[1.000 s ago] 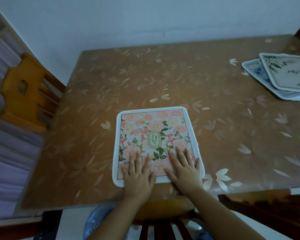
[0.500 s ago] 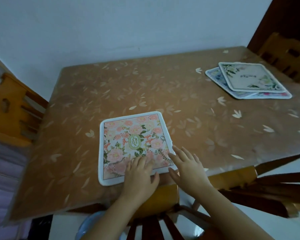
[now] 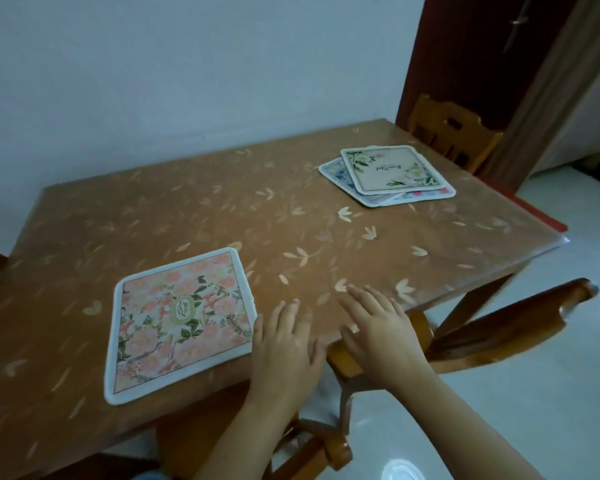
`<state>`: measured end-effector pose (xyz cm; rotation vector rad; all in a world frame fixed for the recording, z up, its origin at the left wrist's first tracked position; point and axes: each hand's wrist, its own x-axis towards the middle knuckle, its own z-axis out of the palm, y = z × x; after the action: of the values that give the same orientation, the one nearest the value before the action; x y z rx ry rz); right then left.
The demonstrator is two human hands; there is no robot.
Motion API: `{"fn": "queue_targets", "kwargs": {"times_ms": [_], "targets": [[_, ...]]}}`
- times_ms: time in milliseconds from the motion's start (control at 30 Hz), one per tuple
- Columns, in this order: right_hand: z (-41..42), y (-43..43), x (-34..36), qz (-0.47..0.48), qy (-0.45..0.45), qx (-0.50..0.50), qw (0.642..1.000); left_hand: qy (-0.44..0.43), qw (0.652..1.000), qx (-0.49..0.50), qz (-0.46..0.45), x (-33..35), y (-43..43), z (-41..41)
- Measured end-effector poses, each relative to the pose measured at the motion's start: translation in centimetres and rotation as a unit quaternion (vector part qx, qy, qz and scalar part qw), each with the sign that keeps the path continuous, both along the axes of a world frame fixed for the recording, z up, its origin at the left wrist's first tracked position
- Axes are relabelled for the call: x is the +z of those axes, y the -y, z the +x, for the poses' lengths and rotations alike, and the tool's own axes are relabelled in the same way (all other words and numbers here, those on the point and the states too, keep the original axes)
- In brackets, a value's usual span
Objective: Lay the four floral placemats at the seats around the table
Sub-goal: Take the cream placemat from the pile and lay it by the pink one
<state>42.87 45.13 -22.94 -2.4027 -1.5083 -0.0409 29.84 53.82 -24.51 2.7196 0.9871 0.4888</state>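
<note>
L hand (image 3: 284,344) is flat, fingers straight & a bit spread, empty, over the near edge of the table (image 3: 222,209). It's just right of the pink mat (image 3: 181,320); thumb side is right by the mat's edge, can't tell if touching. R hand (image 3: 378,336) is just right of it, also flat w/ straight fingers, palm down, empty. The hands are side by side w/ a narrow gap btwn them. Can't tell if either rests on the top or hovers. Near chair (image 3: 347,362) is tucked under the edge below them. Right chair (image 3: 506,323) stands off the near right corner.

Pink mat lies flat near left, white border, oval badge in centre, a bit skewed to the edge. Table cover is brown w/ pale leaf print.

Far right is a stack (image 3: 388,178) of three fanned mats, well apart from the pink one. Cream mat (image 3: 392,169) w/ green leaves is on top, blue mat (image 3: 336,171) peeks out left, third mat (image 3: 426,195) shows a strip at right. Far chair (image 3: 454,133) is just behind the stack, dark door (image 3: 482,57) beyond.
</note>
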Motion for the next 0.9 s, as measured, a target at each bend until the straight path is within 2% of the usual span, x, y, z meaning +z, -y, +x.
{"fn": "queue_targets", "kwargs": {"times_ms": [200, 300, 533, 733, 900], "targets": [[5.9, 6.2, 1.7, 0.016, 0.006, -0.008, 1.000, 0.018, 0.999, -0.008, 0.039, 1.5, 6.4, 6.6], [9.2, 9.0, 2.0, 0.017, 0.004, -0.016, 1.000, 0.025, 0.999, 0.002, 0.021, 1.9, 9.0, 9.8], [15.3, 13.7, 2.4, 0.039, 0.009, -0.060, 0.997, 0.030, 0.998, -0.050, 0.036, 1.5, 13.4, 16.0], [19.8, 13.6, 1.3, 0.016, 0.002, -0.083, 0.996, 0.027, 0.998, -0.054, 0.012, 0.7, 12.2, 20.2], [23.7, 10.7, 1.0, 0.001, 0.009, -0.091, 0.996, 0.060, 0.995, -0.067, 0.042, 0.2, 8.9, 24.2]]}}
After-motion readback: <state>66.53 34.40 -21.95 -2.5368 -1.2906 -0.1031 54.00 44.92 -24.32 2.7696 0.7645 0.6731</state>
